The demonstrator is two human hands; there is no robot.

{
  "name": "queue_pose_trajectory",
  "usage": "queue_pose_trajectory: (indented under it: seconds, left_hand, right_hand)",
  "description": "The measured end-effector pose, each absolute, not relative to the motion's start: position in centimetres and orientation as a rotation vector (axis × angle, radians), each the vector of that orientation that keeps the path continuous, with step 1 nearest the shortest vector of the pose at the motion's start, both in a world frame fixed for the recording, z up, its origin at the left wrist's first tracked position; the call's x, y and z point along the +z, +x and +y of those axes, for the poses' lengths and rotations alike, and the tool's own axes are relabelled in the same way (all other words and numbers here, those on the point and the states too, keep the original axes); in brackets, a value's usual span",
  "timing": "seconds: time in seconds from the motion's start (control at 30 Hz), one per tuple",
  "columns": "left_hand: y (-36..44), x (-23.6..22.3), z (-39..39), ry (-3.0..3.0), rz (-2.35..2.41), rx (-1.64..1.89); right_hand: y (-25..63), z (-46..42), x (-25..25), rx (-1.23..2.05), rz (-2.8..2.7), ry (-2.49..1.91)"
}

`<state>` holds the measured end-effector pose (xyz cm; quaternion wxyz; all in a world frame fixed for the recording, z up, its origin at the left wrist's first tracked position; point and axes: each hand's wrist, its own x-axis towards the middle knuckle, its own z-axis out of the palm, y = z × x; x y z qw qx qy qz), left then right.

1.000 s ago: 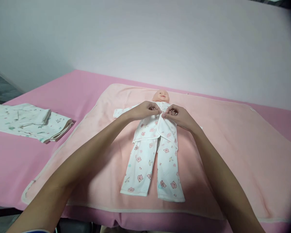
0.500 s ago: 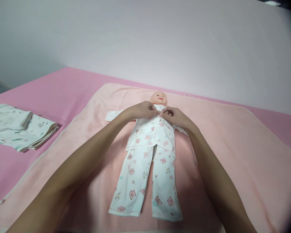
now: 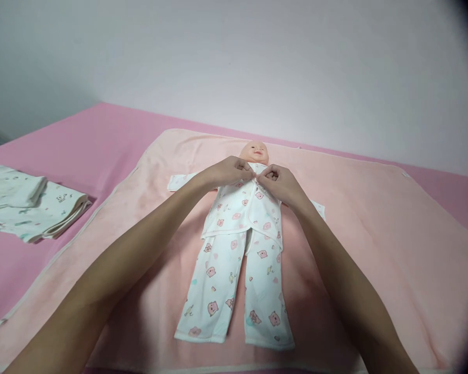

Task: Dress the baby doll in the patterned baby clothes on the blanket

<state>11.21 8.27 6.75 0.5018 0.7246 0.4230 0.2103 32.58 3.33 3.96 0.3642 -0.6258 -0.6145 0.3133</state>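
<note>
A baby doll (image 3: 256, 151) lies on its back, dressed in a white baby shirt (image 3: 234, 210) and matching trousers (image 3: 267, 291) with a print of small pink animals. Over the upper chest, my left hand (image 3: 234, 171) pinches the edge of the shirt front just below the neck. My right hand (image 3: 280, 182) meets it from the other side, its fingertips pinching the opposite front edge. The fingertips of both hands almost touch. Whatever fastener is between them is too small to make out. Below the hands, the shirt fronts lie overlapped, parting a little at the hem.
Under the doll spreads a peach blanket (image 3: 359, 249) with a pale edge, on a pink sheet (image 3: 113, 135). Folded white printed baby clothes (image 3: 58, 210) lie at the left. A plain wall (image 3: 257, 67) rises behind.
The view has shifted slightly. My right hand has moved a little, its fingers more curled, and more of the doll's sleeve shows beyond it. Both hands stay at the shirt front.
</note>
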Motion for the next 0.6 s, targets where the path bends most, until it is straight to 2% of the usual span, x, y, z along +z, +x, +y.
queue_pose_trajectory:
  seconds: [0.17,0.37,0.6]
  left_hand:
    - [11.3,6.8,8.1,1.75,1.064,0.523]
    - [11.6,7.1,7.8,1.767,1.045,0.544]
    - [12.5,6.4,7.4,1.768,1.047,0.652]
  right_hand:
    - [32.4,2.8,4.3,0.631,-1.666,-1.584]
    - [33.7,3.0,4.2,0.88,-1.717,-1.408]
    - [34.3,3.3,4.4,0.71,-1.793,-1.47]
